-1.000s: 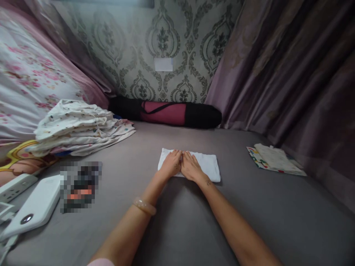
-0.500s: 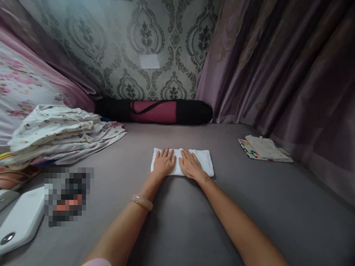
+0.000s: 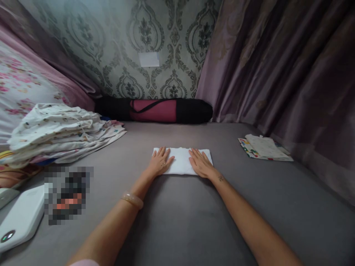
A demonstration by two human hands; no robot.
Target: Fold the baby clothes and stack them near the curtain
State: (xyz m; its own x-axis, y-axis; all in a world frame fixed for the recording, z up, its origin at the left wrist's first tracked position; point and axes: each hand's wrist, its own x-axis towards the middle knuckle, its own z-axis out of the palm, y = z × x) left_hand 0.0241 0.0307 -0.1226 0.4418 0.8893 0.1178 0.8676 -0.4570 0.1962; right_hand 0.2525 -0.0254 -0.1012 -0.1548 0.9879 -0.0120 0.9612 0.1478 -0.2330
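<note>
Reaches forward with both bare arms over a smooth grey sheet (image 3: 177,221), with a pink cuff (image 3: 84,262) at the near edge and a pale bangle (image 3: 132,200) around the left forearm. Shows at near left a white power bank (image 3: 23,214) with a small lit display, just beside a pixelated object (image 3: 69,195), too blurred to tell. Rests the left hand (image 3: 161,161) and right hand (image 3: 201,163) palm down, open, fingers slightly spread, on opposite ends of a folded white cloth (image 3: 181,162), lying flat on the sheet, centred ahead. Grips nothing with either hand. Shows farther left a heaped pile of printed clothes (image 3: 58,135), and at right a small folded stack of fabric (image 3: 264,147). Ends at the back with a long black and dark pink bag (image 3: 152,111) lying along a patterned wall (image 3: 111,44) bearing a white paper (image 3: 149,59), between a floral curtain (image 3: 24,85) at left and a purple curtain (image 3: 271,66) at right
</note>
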